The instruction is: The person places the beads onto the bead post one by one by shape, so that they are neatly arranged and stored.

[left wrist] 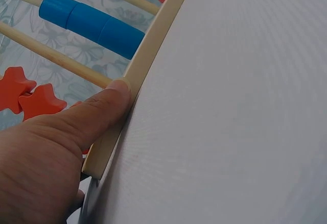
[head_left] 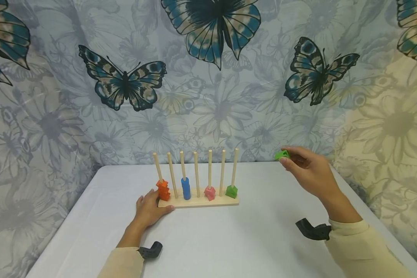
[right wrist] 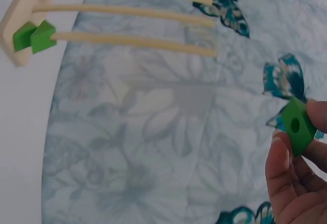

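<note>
A wooden peg stand [head_left: 201, 204] with several upright rods stands on the table. My left hand [head_left: 149, 209] grips its left end, the thumb [left wrist: 104, 104] along the front edge and the other fingers mostly hidden behind. Orange star-shaped beads [head_left: 163, 190] sit on the leftmost rod and blue round beads [head_left: 185, 188] on the third. Toward the right are pink beads [head_left: 210, 193], and on the last rod two green beads [right wrist: 43, 36]. Raised to the right of the stand, my right hand [head_left: 307, 170] pinches a green bead [right wrist: 298, 126] with a hole through it, apart from the rods.
A white-covered table [head_left: 229, 239] runs back to a butterfly-patterned cloth backdrop [head_left: 222, 104], which also hangs at both sides. Black wrist-worn devices [head_left: 312, 229] stick out near both sleeves. Some rods carry no beads.
</note>
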### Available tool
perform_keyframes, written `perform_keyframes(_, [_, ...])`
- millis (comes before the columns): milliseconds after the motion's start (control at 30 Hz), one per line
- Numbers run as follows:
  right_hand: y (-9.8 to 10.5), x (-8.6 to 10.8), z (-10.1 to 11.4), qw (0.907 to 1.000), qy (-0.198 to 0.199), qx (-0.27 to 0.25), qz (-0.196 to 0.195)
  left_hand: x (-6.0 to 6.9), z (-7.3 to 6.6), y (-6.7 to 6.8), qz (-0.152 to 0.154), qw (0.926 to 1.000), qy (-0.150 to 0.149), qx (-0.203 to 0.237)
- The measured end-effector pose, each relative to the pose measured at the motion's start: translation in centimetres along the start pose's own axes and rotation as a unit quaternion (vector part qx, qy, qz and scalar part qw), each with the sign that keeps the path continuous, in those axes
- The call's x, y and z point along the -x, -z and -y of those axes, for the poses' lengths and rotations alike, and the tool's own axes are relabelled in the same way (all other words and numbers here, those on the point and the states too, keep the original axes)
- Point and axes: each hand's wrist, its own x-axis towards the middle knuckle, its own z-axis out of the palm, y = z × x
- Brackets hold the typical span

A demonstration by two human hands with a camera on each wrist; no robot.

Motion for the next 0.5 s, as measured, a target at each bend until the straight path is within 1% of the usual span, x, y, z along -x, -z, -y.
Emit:
perform_keyframes(100, [-0.9,-1.1,0.5,0.9999,-0.005,-0.007,-0.007,0.0,0.0,0.0,-0.001,1.0000,0.001,0.002])
perform_keyframes(267, [-2.3,-2.7,0.9,0.9998,0.001,-0.015,-0.011,0.0,-0.1,0.1,-0.001,1.0000,0.000,0.003])
perform_keyframes(500, [-4.3,-4.4,1.1,0.9998,-0.019,-0.009,-0.003,-0.1,0.0,-0.1,0.001,1.0000,0.001,-0.002])
